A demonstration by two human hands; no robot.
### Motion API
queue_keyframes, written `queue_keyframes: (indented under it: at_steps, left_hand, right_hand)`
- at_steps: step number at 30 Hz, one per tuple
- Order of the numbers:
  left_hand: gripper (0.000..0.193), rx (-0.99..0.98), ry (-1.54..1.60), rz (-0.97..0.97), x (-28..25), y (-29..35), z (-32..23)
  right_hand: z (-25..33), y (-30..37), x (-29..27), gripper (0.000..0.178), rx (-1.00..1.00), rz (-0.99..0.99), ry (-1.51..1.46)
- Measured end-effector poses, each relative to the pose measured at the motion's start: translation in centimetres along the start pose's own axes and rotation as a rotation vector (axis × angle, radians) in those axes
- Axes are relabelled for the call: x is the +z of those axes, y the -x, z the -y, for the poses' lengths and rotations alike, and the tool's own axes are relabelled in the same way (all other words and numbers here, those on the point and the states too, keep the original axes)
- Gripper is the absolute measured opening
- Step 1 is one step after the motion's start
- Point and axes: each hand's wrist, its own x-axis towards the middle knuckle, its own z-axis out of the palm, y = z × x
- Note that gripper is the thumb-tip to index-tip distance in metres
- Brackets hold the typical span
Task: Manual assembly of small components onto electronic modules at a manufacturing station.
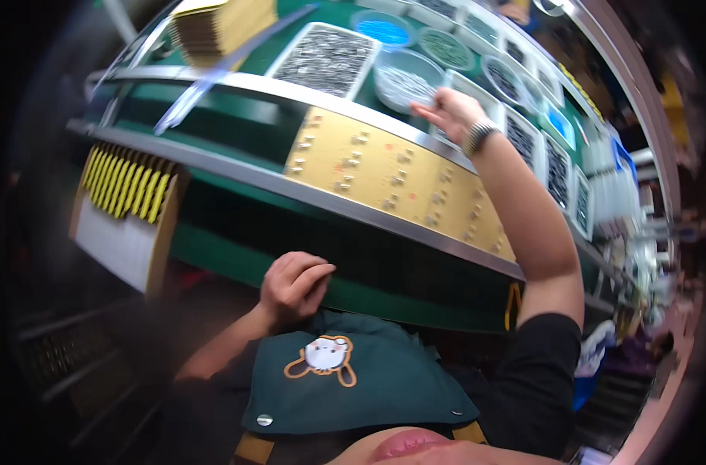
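Observation:
My right hand, a metal watch on its wrist, is over the rail beside a clear round bowl of small pale parts. Its fingers are drawn together and slightly blurred; anything between them is too small to make out. Below the rail lies a long tan board with rows of small metallic pieces and a few reddish marks. My left hand rests low in front of my green apron, fingers curled closed, and whatever they hold is hidden.
White trays of dark metal parts and bowls of blue pieces and green pieces crowd the bench. A stack of tan boards stands far left. Nearer, a box holds yellow-and-black pieces. A metal rail crosses the front.

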Motion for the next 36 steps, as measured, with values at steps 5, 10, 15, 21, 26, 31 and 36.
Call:
queue_keyframes:
  at_steps: [5, 10, 15, 21, 26, 31, 36]
  left_hand:
    - [0.024, 0.141, -0.15, -0.361, -8.1, -8.0, 2.3]
    - [0.026, -0.283, -0.713, -0.161, -15.0, -13.6, 4.2]
    - [0.025, -0.372, -0.971, -0.051, -15.1, -16.1, 7.7]
    - [0.022, -0.35, -1.191, 0.136, -15.4, -18.6, 10.4]
    - [0.027, -0.746, -0.621, 0.271, -16.4, -24.4, 8.4]
    - [0.036, -1.185, 0.495, 0.102, -12.0, -27.4, 4.3]
    - [0.038, -1.045, 1.293, 0.276, 2.1, -22.0, -5.6]
  right_hand:
    - [-0.1, 1.0, -1.4, 0.021, 0.243, 0.07, -0.006]
    - [0.2, 8.6, -1.5, 0.029, -0.117, 0.109, 0.464]
    - [-3.5, 20.3, -2.2, 0.043, -0.735, 0.267, 0.488]
    - [-7.2, 27.8, -6.7, 0.05, -0.109, 0.833, 0.447]
    - [-11.5, 28.8, -9.1, 0.022, -0.21, 0.571, 0.614]
    - [-12.1, 28.2, -9.3, 0.02, -0.341, 0.624, 0.553]
    - [-9.1, 28.3, -9.5, 0.023, -0.884, 0.139, 0.326]
